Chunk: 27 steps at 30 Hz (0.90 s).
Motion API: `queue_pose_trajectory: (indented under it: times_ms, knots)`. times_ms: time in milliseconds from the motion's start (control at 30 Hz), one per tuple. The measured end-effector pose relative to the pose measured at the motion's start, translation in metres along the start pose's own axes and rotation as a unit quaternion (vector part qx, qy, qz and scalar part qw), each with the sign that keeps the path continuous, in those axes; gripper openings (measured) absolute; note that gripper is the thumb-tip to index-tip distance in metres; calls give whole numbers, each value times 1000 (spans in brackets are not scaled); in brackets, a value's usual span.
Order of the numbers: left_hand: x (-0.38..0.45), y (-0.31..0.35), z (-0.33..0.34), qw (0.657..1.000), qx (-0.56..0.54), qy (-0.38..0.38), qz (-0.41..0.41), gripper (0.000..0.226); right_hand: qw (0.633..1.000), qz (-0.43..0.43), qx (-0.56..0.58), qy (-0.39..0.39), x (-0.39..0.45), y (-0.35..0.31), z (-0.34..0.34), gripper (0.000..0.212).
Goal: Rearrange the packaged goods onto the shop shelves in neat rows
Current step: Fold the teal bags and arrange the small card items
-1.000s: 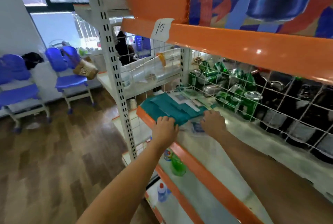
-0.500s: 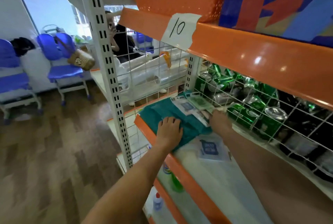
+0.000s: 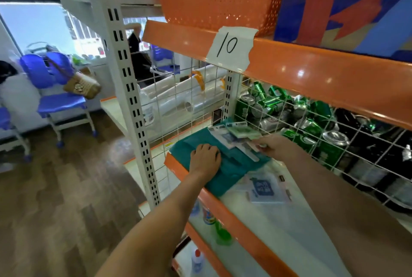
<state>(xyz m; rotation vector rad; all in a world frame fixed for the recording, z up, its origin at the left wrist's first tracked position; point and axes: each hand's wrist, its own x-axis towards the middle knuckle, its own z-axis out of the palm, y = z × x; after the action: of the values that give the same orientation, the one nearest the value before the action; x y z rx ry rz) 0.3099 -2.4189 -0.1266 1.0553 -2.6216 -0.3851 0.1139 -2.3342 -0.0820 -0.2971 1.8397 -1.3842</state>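
Two hands on shelf's left end | left hand (image 3: 206, 159) presses flat on teal packets (image 3: 231, 168) | right hand (image 3: 275, 146) pinches small packet (image 3: 242, 133) | risk: stack overhanging front edge slides off.

White shelf (image 3: 263, 216) with orange front lip; on it: teal packs (image 3: 234, 165) at left end, small packets (image 3: 234, 136) stacked behind, blue-printed sachet (image 3: 264, 188) just beside, flat on bare surface.
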Motion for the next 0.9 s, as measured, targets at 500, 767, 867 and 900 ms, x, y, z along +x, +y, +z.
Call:
queue_pose_trajectory:
  times_ms: [500, 767, 867, 900]
  knots:
    - [-28, -22, -25, 991, -39, -28, 123, 31, 924, -9, 381, 39, -133, 66, 47, 9]
    - [-77, 2, -19, 975, -66, -33, 210, 28, 898, -31, 421, 126, -209, 108, 54, 35]
    - [-97, 15, -16, 970, -35, -41, 236, 30, 895, -48, 419, 141, -234, 121, 49, 33]
    - [-103, 20, -17, 969, -33, -40, 243, 30, 897, -54, 414, 145, -243, 125, 46, 30]
